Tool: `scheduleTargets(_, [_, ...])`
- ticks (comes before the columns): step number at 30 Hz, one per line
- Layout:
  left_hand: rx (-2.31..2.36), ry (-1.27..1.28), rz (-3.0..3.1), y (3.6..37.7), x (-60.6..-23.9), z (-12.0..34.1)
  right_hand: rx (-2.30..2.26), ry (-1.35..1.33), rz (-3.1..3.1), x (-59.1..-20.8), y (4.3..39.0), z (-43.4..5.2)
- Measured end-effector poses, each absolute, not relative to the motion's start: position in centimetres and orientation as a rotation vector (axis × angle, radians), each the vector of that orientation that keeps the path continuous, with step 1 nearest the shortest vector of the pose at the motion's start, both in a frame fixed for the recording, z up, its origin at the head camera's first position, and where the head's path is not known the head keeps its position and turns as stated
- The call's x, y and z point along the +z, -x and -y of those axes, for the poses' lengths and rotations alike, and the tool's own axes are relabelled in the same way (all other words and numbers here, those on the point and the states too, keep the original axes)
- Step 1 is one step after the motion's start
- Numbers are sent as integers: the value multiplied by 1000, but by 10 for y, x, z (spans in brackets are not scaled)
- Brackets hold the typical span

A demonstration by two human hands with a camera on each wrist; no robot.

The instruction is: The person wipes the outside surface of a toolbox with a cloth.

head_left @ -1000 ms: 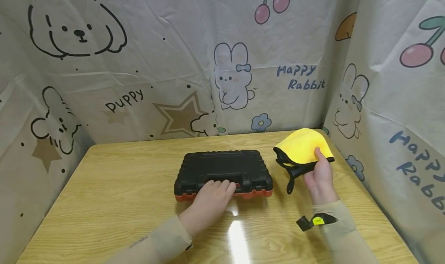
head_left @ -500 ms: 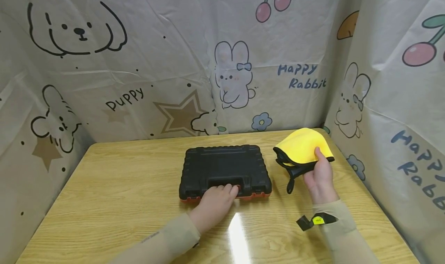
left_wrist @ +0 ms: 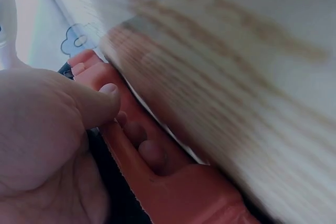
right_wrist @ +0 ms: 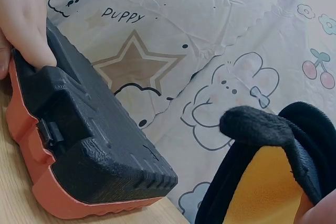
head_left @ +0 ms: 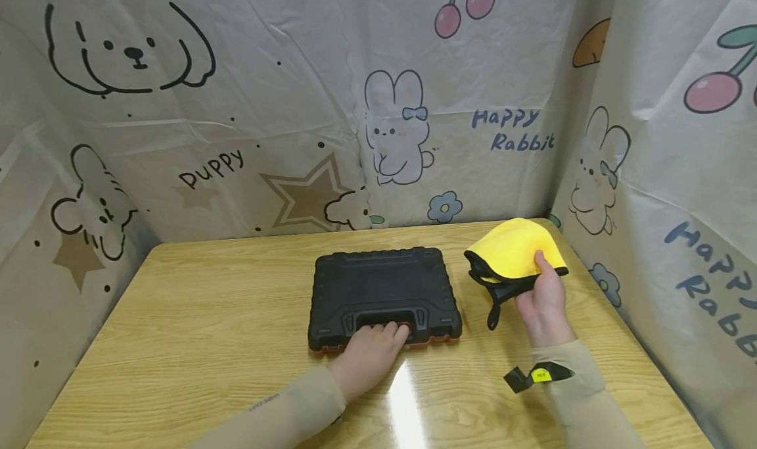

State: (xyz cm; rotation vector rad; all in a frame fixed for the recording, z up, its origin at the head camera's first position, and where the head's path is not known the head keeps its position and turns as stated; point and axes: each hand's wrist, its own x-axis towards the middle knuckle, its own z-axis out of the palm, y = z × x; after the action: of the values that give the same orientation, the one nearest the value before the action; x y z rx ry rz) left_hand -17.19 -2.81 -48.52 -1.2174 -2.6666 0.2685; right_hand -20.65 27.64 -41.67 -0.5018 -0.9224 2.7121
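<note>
Case (head_left: 381, 288) underside hidden; L hand (head_left: 369, 354) fingertips under handle.

My left hand (head_left: 369, 352) reaches forward from the near edge of the table, forearm angled in from the lower left, sleeve covering the arm to the wrist. The back of the hand faces up. My fingers (head_left: 387, 330) are curled over the near edge of the case at its handle; in the left wrist view the fingertips (left_wrist: 149, 150) hook underneath and the thumb (left_wrist: 100, 103) presses in from the side.

My right hand (head_left: 541, 298) is raised near the right edge of the table, forearm sleeved, a strap at the wrist. The palm faces left, thumb (head_left: 541, 265) on top, pinching the cloth.
</note>
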Motion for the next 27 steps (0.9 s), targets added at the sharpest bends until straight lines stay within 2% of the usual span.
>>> scheduleTargets(11, [210,1242,2751,171,-479,27,2713,508,911,-417,207,-276])
scheduleTargets(16, [-252,1298,2983,177,-458,36,2716,506,898,-417,205,-276])
scheduleTargets(20, [-629,1124,3048,189,-438,54,2717,507,907,-417,206,-276])
scheduleTargets(27, [-1176,568,2744,204,-431,100,2715,520,945,-416,205,-273])
